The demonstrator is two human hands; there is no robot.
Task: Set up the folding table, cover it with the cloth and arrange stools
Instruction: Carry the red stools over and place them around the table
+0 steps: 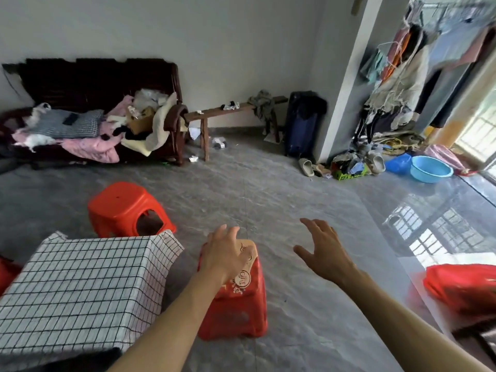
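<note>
already the checked cloth (80, 288) drapes soft over the folding table at lower left, with one red plastic stool (126, 208) just beyond its far corner. right of the table, the left hand (225, 255) rests spread on a second red stool (236, 299), likely light, stiff and slick-sided, best gripped by the seat rim. the right hand (326, 251) hovers open, holding nothing.
</note>
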